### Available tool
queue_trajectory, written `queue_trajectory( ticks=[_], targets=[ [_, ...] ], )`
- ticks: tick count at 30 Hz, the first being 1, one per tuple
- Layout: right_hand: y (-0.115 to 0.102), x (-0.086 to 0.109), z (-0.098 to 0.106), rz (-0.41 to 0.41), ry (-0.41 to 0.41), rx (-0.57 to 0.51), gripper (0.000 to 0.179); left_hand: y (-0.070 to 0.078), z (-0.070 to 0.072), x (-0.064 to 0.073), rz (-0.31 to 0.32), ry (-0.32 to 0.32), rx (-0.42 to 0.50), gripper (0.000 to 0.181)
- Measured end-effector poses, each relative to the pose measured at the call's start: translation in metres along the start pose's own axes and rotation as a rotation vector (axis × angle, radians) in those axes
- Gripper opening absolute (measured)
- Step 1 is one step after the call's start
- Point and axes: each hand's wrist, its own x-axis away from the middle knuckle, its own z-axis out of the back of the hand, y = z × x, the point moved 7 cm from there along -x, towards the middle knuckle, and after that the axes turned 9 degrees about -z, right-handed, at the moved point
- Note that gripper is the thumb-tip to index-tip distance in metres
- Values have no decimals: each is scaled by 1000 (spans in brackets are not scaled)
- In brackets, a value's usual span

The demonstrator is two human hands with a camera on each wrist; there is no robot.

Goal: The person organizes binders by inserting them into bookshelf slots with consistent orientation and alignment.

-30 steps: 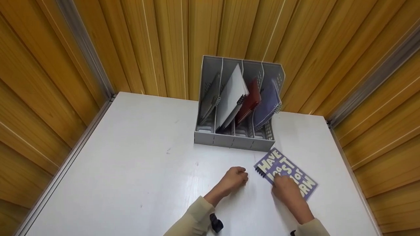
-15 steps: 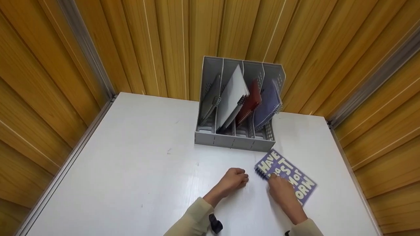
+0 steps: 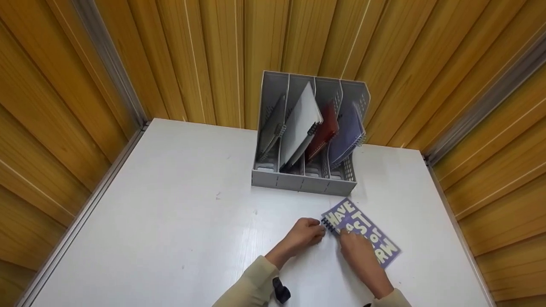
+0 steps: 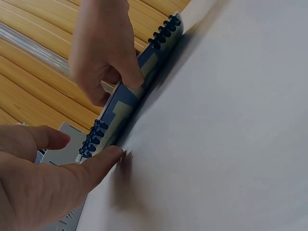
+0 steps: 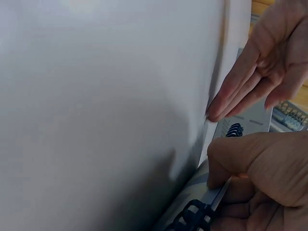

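Observation:
A purple spiral notebook (image 3: 360,219) with large cream lettering lies slanted in front of the grey file organizer in the head view. My right hand (image 3: 358,251) pinches its spiral-bound edge between thumb and fingers; in the left wrist view that edge of the notebook (image 4: 122,106) stands tilted up close over the table. Beside the spiral end, my left hand (image 3: 303,234) is held with thumb and fingers apart, one fingertip right at the notebook's corner. From the right wrist, the left hand (image 5: 269,67) shows extended fingers with nothing between them.
The grey file organizer (image 3: 298,182) stands at the back of the white table (image 3: 179,204). Its compartments hold a dark grey notebook (image 3: 273,128), a white one (image 3: 300,123), a red one (image 3: 326,132) and a purple one (image 3: 346,134). Wood-patterned walls (image 3: 222,64) surround the table.
The right hand has drawn the notebook leftward and slightly toward the person, bringing its spiral edge up to the left hand. The left hand has stayed nearly still.

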Motion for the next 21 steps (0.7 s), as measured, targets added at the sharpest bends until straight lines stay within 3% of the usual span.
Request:
queue_trajectory(
  ticks=[4,8,15,21],
  targets=[
    [-15,3,4,41,3,14,12,-3,2,-2,-27,-5,10,34],
    [-27,5,8,96,37,12,17,-6,7,-4,-30,33,19,31],
    [-40,1,5,68,-104,-59,24,-2,21,-4,-73,110,-10,26],
    [-48,0,2,42,-136,-101,24,4,34,1,-100,156,-42,25]
  ],
)
